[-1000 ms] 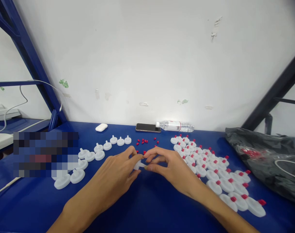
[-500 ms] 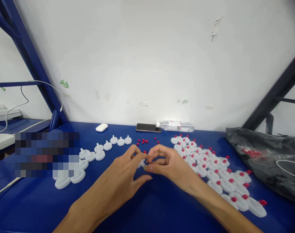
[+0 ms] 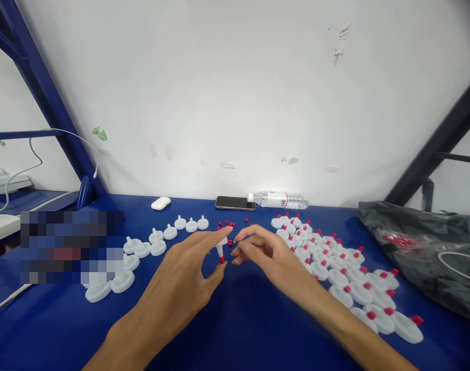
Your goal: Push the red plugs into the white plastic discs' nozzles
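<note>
My left hand [image 3: 184,273] is closed on a white spouted lid [image 3: 221,247], its spout pointing down with a red cap on the tip. The thumb presses on the red cap while the fingers hide most of the lid's disc. Just to the right, my right hand [image 3: 265,255] has its fingers bent and apart, with nothing visible in them. Small loose red caps [image 3: 230,243] lie on the blue table [image 3: 235,324] beyond both hands. To the left stand several white lids with bare spouts [image 3: 157,248]; at the right, many lids with red-capped spouts [image 3: 341,296] are packed close together.
A phone [image 3: 235,203] and a lying water bottle [image 3: 281,200] are by the wall. At the back left sits a white earphone case [image 3: 161,203]. A black plastic bag [image 3: 420,263] with red caps occupies the right edge. Blue frame posts [image 3: 53,93] rise at the sides.
The lid in my left hand has turned spout-down, and its red cap now shows at the tip. My right fingers have come off the lid and sit slightly apart from it.
</note>
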A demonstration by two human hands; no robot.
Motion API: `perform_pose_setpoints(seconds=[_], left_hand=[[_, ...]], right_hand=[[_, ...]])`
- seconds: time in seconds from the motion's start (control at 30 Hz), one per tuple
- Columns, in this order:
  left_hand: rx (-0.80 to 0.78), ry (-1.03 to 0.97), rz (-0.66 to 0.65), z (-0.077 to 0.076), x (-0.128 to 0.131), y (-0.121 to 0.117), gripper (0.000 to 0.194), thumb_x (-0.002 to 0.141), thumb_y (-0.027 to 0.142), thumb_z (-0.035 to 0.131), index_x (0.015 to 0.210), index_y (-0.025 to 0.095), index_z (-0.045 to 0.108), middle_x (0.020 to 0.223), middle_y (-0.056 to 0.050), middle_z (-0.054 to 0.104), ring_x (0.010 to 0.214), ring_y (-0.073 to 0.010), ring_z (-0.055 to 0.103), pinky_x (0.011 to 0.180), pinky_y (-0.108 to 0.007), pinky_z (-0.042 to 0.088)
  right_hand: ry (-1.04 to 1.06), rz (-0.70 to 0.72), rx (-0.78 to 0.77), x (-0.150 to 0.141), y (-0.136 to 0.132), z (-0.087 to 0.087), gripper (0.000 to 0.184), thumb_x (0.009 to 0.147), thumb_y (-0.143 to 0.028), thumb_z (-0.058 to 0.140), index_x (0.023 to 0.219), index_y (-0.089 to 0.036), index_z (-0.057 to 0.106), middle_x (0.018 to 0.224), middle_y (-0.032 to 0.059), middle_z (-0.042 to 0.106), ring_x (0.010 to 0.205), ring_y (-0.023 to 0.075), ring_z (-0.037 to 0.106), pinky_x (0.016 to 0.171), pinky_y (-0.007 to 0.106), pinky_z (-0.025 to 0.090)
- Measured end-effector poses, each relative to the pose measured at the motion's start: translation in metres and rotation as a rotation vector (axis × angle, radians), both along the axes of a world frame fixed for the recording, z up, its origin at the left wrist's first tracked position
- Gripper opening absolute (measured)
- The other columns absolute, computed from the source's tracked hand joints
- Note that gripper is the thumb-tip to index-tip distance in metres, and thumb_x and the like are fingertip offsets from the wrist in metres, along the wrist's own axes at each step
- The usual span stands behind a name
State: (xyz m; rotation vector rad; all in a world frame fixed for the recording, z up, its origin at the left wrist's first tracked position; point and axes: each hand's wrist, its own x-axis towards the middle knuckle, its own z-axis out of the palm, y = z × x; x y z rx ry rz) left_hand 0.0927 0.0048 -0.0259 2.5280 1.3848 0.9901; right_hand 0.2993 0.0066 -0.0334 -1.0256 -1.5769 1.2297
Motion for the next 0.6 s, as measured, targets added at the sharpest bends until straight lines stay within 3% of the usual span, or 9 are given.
perform_pose_setpoints(seconds=[0.17, 0.37, 0.47, 0.53, 0.6], left_hand=[[0.061, -0.035, 0.053, 0.007, 0.001, -0.006, 0.048, 0.083, 0.016, 0.067, 0.129, 0.029, 0.071, 0.1, 0.003, 0.082, 0.071, -0.0149, 0.074, 0.074, -0.027, 0.061], [0.087, -0.079, 0.08, 0.011, 0.002, -0.01, 0.043, 0.081, 0.019, 0.069, 0.122, 0.03, 0.075, 0.074, 0.006, 0.077, 0.051, -0.0097, 0.065, 0.058, -0.022, 0.056], [0.002, -0.107, 0.103, 0.013, 0.002, -0.007, 0.042, 0.08, 0.026, 0.07, 0.123, 0.028, 0.075, 0.076, 0.005, 0.078, 0.053, -0.0128, 0.067, 0.061, -0.027, 0.057], [-0.132, -0.161, 0.076, 0.015, 0.002, -0.006, 0.044, 0.081, 0.029, 0.071, 0.125, 0.029, 0.072, 0.086, 0.004, 0.081, 0.059, -0.0147, 0.07, 0.063, -0.029, 0.058], [-0.288, -0.25, 0.005, 0.017, 0.003, -0.007, 0.052, 0.081, 0.029, 0.071, 0.133, 0.032, 0.065, 0.096, 0.006, 0.081, 0.063, -0.0145, 0.071, 0.064, -0.028, 0.059]], right_hand=[[-0.033, -0.001, 0.011, 0.0, -0.001, 0.0, 0.012, 0.101, -0.033, 0.055, 0.108, -0.024, 0.06, 0.094, 0.0016, 0.074, 0.094, 0.0209, 0.076, 0.09, 0.036, 0.054], [-0.057, -0.002, 0.037, -0.001, -0.004, 0.002, 0.013, 0.101, -0.03, 0.054, 0.111, -0.025, 0.06, 0.102, 0.0026, 0.074, 0.095, 0.0205, 0.075, 0.089, 0.036, 0.055], [-0.128, -0.058, 0.21, -0.003, -0.008, 0.001, 0.025, 0.096, -0.02, 0.059, 0.12, -0.028, 0.058, 0.11, 0.0015, 0.071, 0.094, 0.0176, 0.073, 0.087, 0.034, 0.055], [-0.203, -0.066, 0.394, -0.004, -0.01, -0.001, 0.038, 0.091, -0.011, 0.062, 0.124, -0.031, 0.059, 0.118, 0.0014, 0.066, 0.097, 0.0165, 0.069, 0.087, 0.033, 0.054], [-0.275, -0.019, 0.52, -0.005, -0.012, -0.002, 0.039, 0.089, -0.008, 0.064, 0.12, -0.032, 0.063, 0.12, 0.0019, 0.062, 0.101, 0.0169, 0.065, 0.089, 0.032, 0.053]])
